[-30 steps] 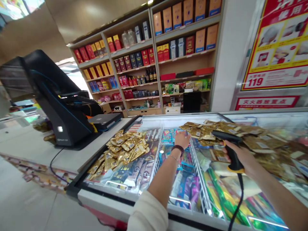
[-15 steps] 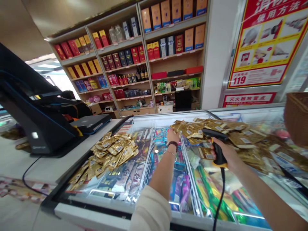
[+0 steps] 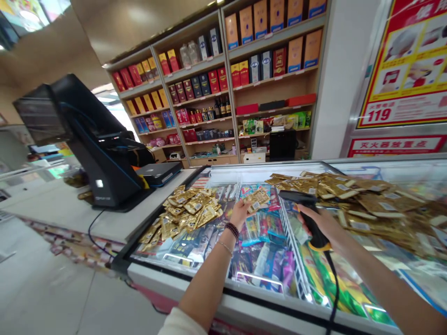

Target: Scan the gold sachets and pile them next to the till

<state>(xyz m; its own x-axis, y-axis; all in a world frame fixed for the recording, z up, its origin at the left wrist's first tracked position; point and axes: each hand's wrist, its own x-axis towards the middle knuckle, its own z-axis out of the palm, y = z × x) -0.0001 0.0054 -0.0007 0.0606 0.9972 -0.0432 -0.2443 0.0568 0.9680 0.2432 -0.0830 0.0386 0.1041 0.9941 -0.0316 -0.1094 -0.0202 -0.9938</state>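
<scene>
My left hand [image 3: 240,212] is closed on a small gold packet [image 3: 257,198] and holds it above the glass lid of the freezer chest [image 3: 265,298]. My right hand [image 3: 323,224] grips a black barcode scanner [image 3: 304,209] with a yellow band, its head pointing left toward the packet and its cable hanging down. A heap of gold packets [image 3: 185,211] lies on the glass to the left of my left hand. A larger heap of gold packets [image 3: 363,197] lies on the glass to the right, behind the scanner.
A black till screen [image 3: 87,144] stands on the white counter [image 3: 52,211] at left, with a cable running down. Frozen goods show under the glass. Shelves of boxed goods and bottles [image 3: 223,83] fill the back wall. A red poster [image 3: 405,70] hangs at right.
My left hand has pulled back from the right heap toward the left, now holding a gold packet. The scanner stays in my right hand. The view has swung from side to side.
</scene>
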